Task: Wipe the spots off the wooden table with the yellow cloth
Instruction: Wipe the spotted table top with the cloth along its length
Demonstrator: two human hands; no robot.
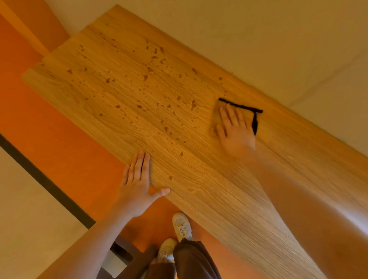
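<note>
Both hands lie flat, fingers straight: the right hand [235, 129] presses the yellow cloth [216, 117] (black-trimmed) near the tabletop [197, 203] far edge. The left hand [138, 179] rests on the near edge, gripping nothing, with spots [152, 60] scattered beyond.

— What sort of place is this?
— An indoor room, perhaps a home or a small eatery; it is hard to tell which.
— What shows it?
— A long pale-oak wooden table [122, 90] stands against a plain cream wall [268, 33], over a smooth orange floor [52, 137], with a dark brown wooden stool [129, 255] below.
</note>
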